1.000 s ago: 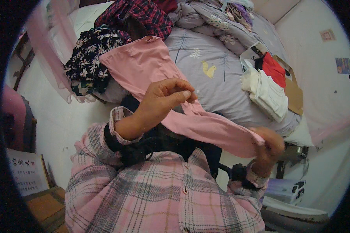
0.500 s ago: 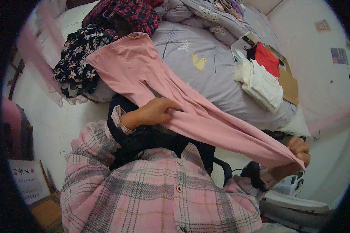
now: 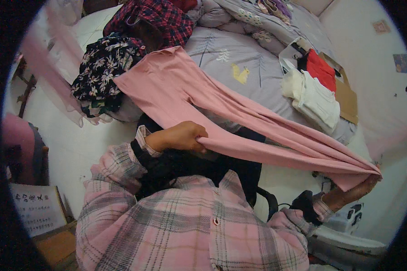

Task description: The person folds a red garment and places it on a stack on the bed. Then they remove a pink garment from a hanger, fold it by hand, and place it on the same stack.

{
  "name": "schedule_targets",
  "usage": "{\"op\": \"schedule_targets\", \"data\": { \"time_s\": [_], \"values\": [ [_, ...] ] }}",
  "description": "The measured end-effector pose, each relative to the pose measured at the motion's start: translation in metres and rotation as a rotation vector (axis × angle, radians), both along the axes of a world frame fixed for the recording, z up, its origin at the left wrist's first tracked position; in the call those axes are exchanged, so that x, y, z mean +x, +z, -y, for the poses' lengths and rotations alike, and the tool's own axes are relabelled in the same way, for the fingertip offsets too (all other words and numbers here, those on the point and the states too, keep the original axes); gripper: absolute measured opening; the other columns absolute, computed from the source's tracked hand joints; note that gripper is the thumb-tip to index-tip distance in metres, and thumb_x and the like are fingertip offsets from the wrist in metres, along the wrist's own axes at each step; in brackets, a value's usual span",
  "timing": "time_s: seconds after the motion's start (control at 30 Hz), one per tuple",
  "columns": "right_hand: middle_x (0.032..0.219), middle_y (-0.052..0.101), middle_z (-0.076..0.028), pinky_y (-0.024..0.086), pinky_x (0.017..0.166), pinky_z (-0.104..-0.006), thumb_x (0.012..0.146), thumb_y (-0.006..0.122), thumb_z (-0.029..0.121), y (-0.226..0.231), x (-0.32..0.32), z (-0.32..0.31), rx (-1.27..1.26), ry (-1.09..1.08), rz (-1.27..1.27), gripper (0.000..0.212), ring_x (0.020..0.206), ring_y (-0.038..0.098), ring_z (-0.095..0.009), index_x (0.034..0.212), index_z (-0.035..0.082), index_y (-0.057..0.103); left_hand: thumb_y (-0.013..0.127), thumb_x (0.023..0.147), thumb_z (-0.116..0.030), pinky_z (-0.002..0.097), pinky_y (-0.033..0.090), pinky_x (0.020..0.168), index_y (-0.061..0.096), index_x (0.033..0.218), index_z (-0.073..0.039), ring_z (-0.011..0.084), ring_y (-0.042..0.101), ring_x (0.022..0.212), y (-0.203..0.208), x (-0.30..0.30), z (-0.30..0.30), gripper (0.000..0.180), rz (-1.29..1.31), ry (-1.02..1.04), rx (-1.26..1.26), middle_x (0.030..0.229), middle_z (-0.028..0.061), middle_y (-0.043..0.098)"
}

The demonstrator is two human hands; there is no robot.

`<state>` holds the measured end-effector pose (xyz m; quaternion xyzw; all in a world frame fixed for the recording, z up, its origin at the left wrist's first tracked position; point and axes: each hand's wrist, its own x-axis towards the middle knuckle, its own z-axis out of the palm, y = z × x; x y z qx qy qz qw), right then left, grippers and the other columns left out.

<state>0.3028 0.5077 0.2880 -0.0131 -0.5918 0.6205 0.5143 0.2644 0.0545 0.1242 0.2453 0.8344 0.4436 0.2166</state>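
A pair of pink leggings (image 3: 239, 147) stretches across in front of me, its waist end lying at the bed's near left edge. Midway along the nearer leg, my left hand (image 3: 182, 137) pinches the edge of the cloth. My right hand (image 3: 359, 187) is out at the far right, closed round the gathered leg ends; the cloth covers part of its fingers. Both legs are pulled fairly taut toward that hand, with a narrow gap between them.
Behind the leggings is a bed with a grey patterned sheet (image 3: 221, 74). A dark floral garment (image 3: 101, 72) and a red plaid garment (image 3: 156, 22) are heaped at its left. A cardboard box (image 3: 347, 101) with folded white and red clothes (image 3: 319, 101) stands at the right.
My right hand has moved outward and slightly up, pulling the leg ends with it. The two legs have spread apart more. My left hand still grips the near leg.
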Motion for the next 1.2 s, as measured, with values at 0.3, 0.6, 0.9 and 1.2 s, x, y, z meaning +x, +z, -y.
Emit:
{"op": "schedule_targets", "data": {
  "time_s": [0.3,0.6,0.9,1.2],
  "values": [
    [0.12,0.057,-0.019,0.041,0.102,-0.0426,0.095,0.046,0.059,-0.009,-0.001,-0.035,1.132,-0.592,-0.016,0.075,0.114,0.054,-0.03,0.129,-0.008,0.049,0.075,0.069,-0.025,0.0426,0.05,0.074,0.07,0.092,-0.004,0.0381,0.064,0.084,-0.029,-0.009,0.03,0.032,-0.157,-0.016,-0.33,0.087,0.0195,0.067],
    [0.13,0.053,-0.023,0.039,0.104,-0.0412,0.087,0.053,0.064,-0.022,-0.009,-0.093,0.465,-0.502,0.305,0.085,0.119,0.051,-0.035,0.13,-0.008,0.05,0.07,0.074,-0.024,0.0414,0.048,0.068,0.069,0.086,-0.002,0.0324,0.064,0.073,-0.03,-0.008,0.068,0.025,0.028,-0.049,-0.372,0.078,0.018,0.066],
    [0.132,0.053,-0.017,0.043,0.099,-0.0379,0.092,0.06,0.04,-0.05,-0.017,-0.109,0.681,-0.6,0.366,0.059,0.116,0.054,-0.03,0.129,-0.005,0.053,0.067,0.079,-0.018,0.0365,0.051,0.074,0.07,0.093,-0.001,0.0279,0.067,0.079,-0.047,-0.034,0.081,0.023,-0.051,0.033,-0.243,0.087,0.0165,0.07],
    [0.132,0.054,-0.018,0.047,0.096,-0.0383,0.091,0.062,0.038,-0.051,-0.033,-0.07,-0.072,-0.366,0.287,0.059,0.119,0.054,-0.029,0.13,-0.006,0.052,0.066,0.081,-0.012,0.0357,0.052,0.074,0.07,0.096,-0.001,0.0251,0.067,0.083,-0.071,-0.089,0.135,0.019,-0.269,0.668,-0.328,0.089,0.0148,0.07]
  ]
}}
